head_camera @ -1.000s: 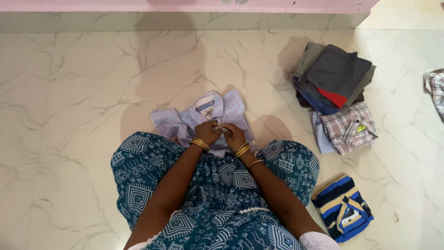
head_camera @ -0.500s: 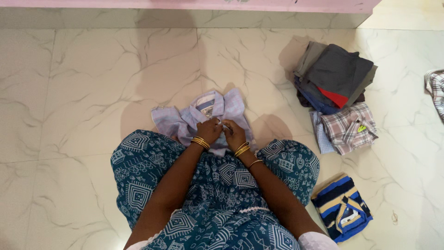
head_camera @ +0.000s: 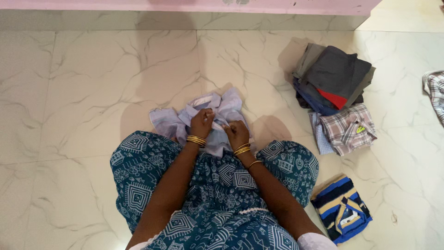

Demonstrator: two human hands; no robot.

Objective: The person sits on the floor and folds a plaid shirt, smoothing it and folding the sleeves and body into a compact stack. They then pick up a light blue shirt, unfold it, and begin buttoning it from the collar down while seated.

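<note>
A pale lilac checked shirt point(head_camera: 172, 122) lies on the marble floor just beyond my knees, collar away from me. My left hand point(head_camera: 202, 123) grips the shirt front near the collar, fingers closed on the cloth. My right hand point(head_camera: 237, 132) pinches the placket beside it, a little nearer to me. Both wrists carry gold bangles. The lower part of the shirt is hidden under my hands and my blue patterned dress point(head_camera: 217, 194).
At the right stands a pile of folded dark clothes point(head_camera: 335, 76), with a folded plaid shirt point(head_camera: 348, 127) in front of it. A folded blue striped shirt point(head_camera: 342, 208) lies by my right knee. A checked cloth point(head_camera: 434, 90) shows at the right edge. A pink wall base point(head_camera: 185, 5) runs along the top.
My left hand has moved up toward the collar and the shirt front has bunched up, covering the collar label. My right hand has stayed on the placket.
</note>
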